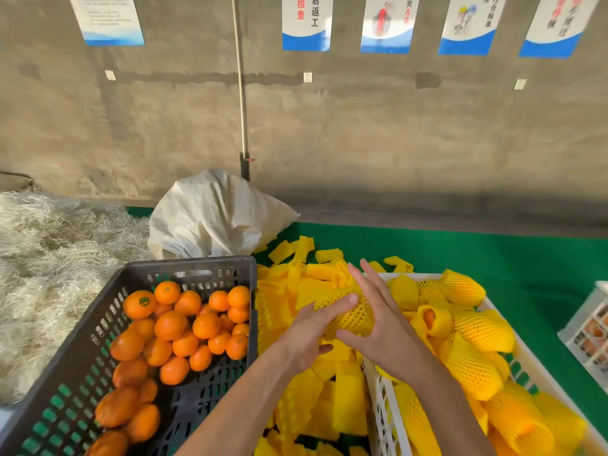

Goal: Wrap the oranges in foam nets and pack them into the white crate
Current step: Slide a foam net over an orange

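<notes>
We hold a netted orange [352, 315] between our two hands, above the gap where the loose nets meet the white crate. Our left hand [307, 335] cups it from the near-left side, the index finger laid along the top of the yellow mesh and the thumb tucked below, so the fingers curl round the fruit. Our right hand [383, 324] presses against its right side with the fingers straight and spread, tips pointing away from us, and the thumb reaching under toward the left. Whether the net fully covers the orange we cannot tell, as our hands hide much of it. Just right of the grip, and running toward us beneath our right forearm, stands the white crate [383, 403], already holding many wrapped oranges [473, 366] in yellow foam. Directly under and beyond our hands lies the pile of empty foam nets [309, 281] on the green table [493, 255]. Left of the grip sits the black crate [75, 366] with bare oranges [171, 324] heaped at its far end. Beyond that, a white woven sack [214, 215] leans near the concrete wall [362, 126].
</notes>
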The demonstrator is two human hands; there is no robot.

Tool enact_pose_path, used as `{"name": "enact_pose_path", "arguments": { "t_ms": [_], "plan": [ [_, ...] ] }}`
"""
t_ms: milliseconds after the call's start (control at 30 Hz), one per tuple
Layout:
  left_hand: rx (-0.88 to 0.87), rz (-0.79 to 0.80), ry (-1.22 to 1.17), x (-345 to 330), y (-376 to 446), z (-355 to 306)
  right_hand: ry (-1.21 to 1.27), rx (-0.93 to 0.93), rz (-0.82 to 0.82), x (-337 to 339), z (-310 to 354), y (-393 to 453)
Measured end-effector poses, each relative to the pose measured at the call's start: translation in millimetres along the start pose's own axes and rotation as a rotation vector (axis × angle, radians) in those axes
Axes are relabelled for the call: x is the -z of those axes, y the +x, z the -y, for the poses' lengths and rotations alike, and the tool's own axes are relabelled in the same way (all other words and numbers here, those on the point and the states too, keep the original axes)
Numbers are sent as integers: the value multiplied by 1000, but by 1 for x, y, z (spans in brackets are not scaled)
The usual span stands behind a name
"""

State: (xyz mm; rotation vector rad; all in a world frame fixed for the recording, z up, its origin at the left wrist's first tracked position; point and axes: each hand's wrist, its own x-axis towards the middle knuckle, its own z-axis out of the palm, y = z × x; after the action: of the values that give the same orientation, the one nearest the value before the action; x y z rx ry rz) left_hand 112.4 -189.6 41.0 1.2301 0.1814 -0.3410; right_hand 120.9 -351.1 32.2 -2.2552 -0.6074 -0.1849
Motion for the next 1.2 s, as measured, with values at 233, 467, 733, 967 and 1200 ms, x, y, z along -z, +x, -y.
{"name": "enact_pose_path", "arguments": {
  "t_ms": [233,467,733,967,1200],
  "plan": [
    [-99,-19,181,-21,44,-36,-431,-176,-240,23,-61,65],
    [-276,-256,519,12,81,-30,-763,-449,-19,27,-148,102],
    [-643,-573,786,120,75,-15,-788,-229,-89,9,-138,118],
    [-391,-772,899,209,75,27,-495,-125,330,-94,-92,116],
    [-51,-415,1371,275,74,64,-631,-212,285,-147,-113,100]
  ]
}}
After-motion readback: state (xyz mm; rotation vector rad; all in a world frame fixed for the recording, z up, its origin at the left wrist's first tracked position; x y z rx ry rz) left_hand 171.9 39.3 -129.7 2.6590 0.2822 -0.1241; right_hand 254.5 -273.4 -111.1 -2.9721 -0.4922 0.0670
